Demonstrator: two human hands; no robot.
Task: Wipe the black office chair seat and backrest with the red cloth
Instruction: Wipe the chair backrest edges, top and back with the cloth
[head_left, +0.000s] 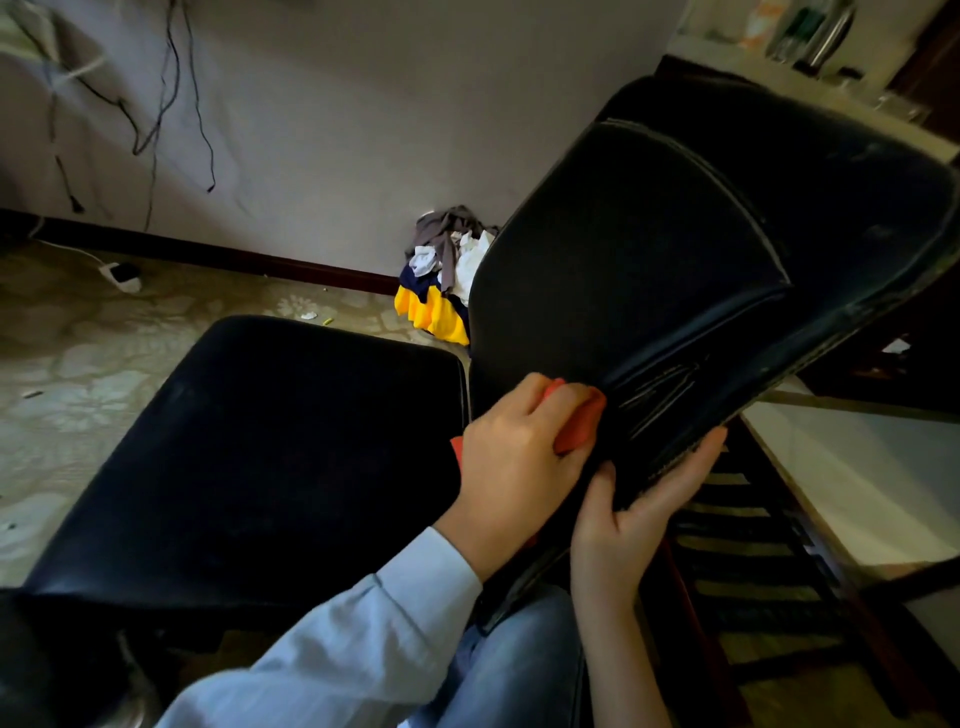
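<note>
Wiping hand: left hand (519, 457), centre frame, knuckles up, clutches red cloth (582, 421) against backrest (675, 249).
Steadying hand: right hand (639, 509), lower right of centre, clasps backrest edge, thumb in front.

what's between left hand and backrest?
The red cloth, held by the left hand against the backrest, shown in the head view.
</note>
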